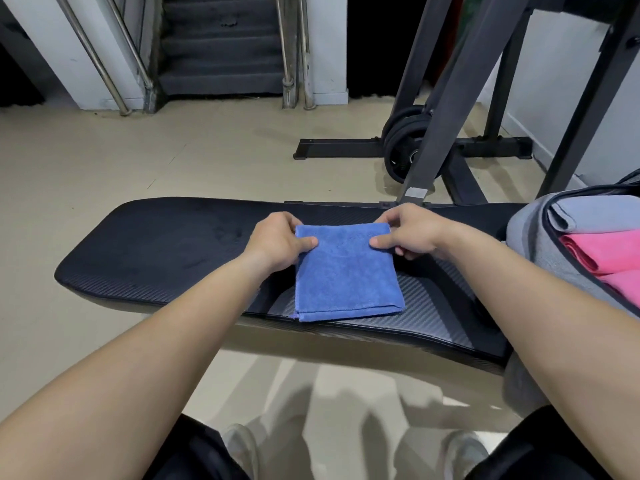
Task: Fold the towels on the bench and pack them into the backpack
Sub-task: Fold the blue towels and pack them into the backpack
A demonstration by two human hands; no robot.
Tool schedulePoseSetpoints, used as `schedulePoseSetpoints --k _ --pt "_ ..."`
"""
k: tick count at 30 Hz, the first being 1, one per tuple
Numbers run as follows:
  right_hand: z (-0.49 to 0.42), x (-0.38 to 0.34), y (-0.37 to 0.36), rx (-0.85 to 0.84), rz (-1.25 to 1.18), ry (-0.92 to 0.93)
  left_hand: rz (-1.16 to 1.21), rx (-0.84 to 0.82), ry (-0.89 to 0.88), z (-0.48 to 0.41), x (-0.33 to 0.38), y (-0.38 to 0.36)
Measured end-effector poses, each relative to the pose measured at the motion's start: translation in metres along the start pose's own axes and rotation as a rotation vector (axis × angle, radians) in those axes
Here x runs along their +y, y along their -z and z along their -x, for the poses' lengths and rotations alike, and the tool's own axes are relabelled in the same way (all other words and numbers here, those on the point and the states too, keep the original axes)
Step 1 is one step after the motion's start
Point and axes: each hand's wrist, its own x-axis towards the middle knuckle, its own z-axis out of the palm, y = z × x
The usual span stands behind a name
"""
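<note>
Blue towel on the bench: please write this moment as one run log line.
blue towel: folded, on bench | left hand: pinches far left corner | right hand: pinches far right corner | backpack: open, pink towels inside

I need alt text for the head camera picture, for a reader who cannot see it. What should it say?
A person's left hand and right hand pinch the far corners of a folded blue towel lying on a black bench. At the right, an open grey backpack holds folded pink towels.

Fluffy cloth towel [346,275], matt textured bench [156,244].
</note>
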Motion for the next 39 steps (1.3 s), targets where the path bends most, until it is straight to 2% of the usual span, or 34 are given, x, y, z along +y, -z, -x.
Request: schedulePoseSetpoints --k 5,9,13,17,20,27,29,32,37,39 --pt "0.004 0.0 -0.004 0.019 -0.074 0.02 0.267 -0.017 0.058 0.009 0.012 -0.006" --pt "0.012 0.0 -0.006 0.051 -0.076 0.057 0.227 -0.047 0.008 0.014 0.012 -0.002" --pt "0.026 0.003 -0.01 0.104 0.073 0.141 0.17 -0.125 -0.097 0.025 0.011 0.01" --pt "0.045 0.007 -0.012 0.109 0.289 0.201 0.038 -0.216 -0.213 0.042 0.002 0.02" --pt "0.06 0.01 -0.013 0.066 0.33 0.25 -0.096 -0.23 -0.325 0.053 -0.005 0.025" --pt "0.083 0.02 -0.028 0.051 0.504 0.32 -0.174 -0.286 -0.438 0.068 -0.023 0.022" --pt "0.087 0.02 -0.032 0.059 0.486 0.317 -0.196 -0.29 -0.467 0.069 -0.027 0.018" --pt "0.087 0.016 -0.039 0.163 0.434 0.286 -0.295 -0.261 -0.505 0.072 -0.027 0.014" --pt "0.085 -0.007 -0.063 0.344 0.72 0.131 -0.59 -0.19 -0.501 0.077 -0.011 0.016" --pt "0.083 -0.012 -0.071 0.37 0.815 0.12 -0.689 -0.071 -0.492 0.076 -0.004 0.011"
